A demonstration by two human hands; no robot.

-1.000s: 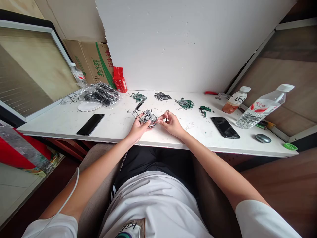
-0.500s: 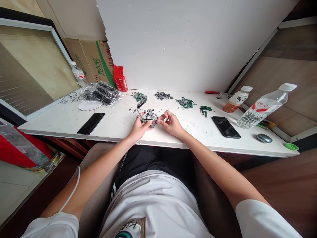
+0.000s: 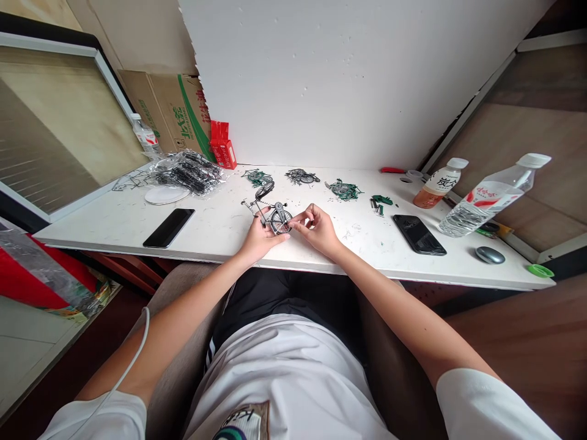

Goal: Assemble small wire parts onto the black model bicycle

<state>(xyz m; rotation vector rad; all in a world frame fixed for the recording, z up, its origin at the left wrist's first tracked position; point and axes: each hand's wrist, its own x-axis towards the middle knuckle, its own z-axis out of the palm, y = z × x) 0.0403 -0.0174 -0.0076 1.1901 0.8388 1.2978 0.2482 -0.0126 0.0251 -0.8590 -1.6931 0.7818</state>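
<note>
The miniature bicycle is being held just above the white table, close to its front edge, with its wheel turned toward the right side. The left hand is grasping it from below and from the left; the thumb is lying along the lower part of the wheel, and the other fingers are supporting it from behind. The right hand is bringing its bent thumb and index finger together at the right rim of this wheel. The fingertips are looking very small here, so I cannot tell whether they are pinching the rim, or some tiny part, or only touching.

Behind the hands, a green parts bundle, a black parts bundle and a green-and-grey parts bundle are lying in a loose row, and some small green pieces are lying farther to the right. One smartphone is resting at the left of the hands, and another black smartphone is resting at the right.
</note>
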